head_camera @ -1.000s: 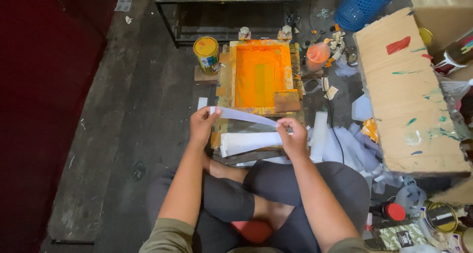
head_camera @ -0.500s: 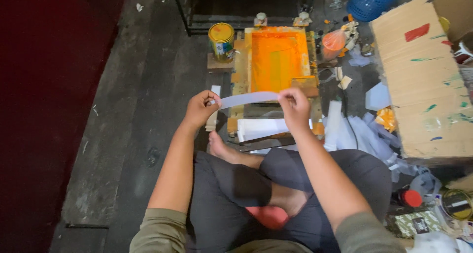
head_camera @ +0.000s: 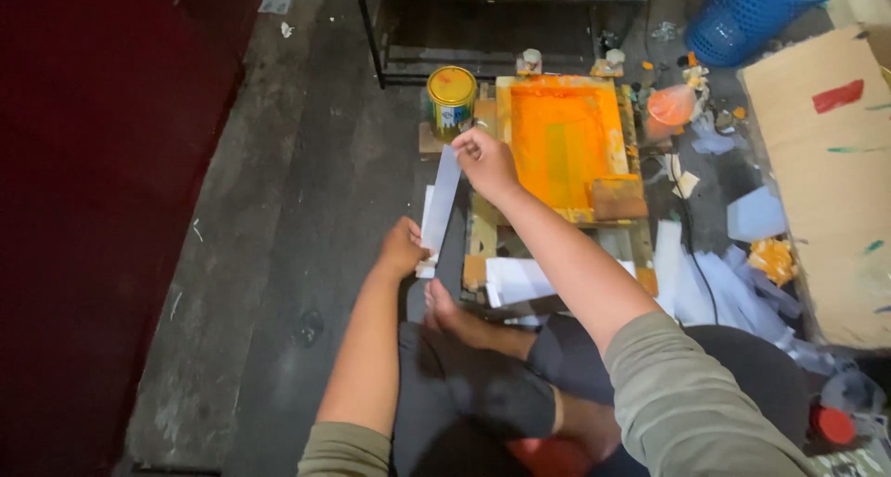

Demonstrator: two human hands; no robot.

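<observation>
Far to your left a dark red wall (head_camera: 83, 208) runs along the grey, paint-scuffed floor (head_camera: 278, 254). You sit cross-legged on that floor, one bare foot (head_camera: 450, 310) tucked in front of you.

Your left hand (head_camera: 404, 248) is clenched on the near end of a long pale strip of paper (head_camera: 442, 194), pinching it low beside your knee. The strip rises away from you, stretched between both hands and held clear of the floor. Your right hand (head_camera: 484, 157) reaches forward and grasps its far end, just beside a yellow-lidded paint can (head_camera: 451, 96) that stands upright on the floor.

Right of that hand lies a wooden printing frame (head_camera: 566, 148), its screen thick with orange ink, and a brown block-like squeegee (head_camera: 619, 199) rests in its near right corner. A stack of white paper sheets (head_camera: 520, 280) lies just under your right forearm.

Further right, an orange plastic bag (head_camera: 673, 106) sits near the frame, loose white sheets (head_camera: 733, 282) are scattered on the floor, and a large sheet of cardboard (head_camera: 826, 180) lies along the edge. A blue basket (head_camera: 756, 18) stands at the top right.
</observation>
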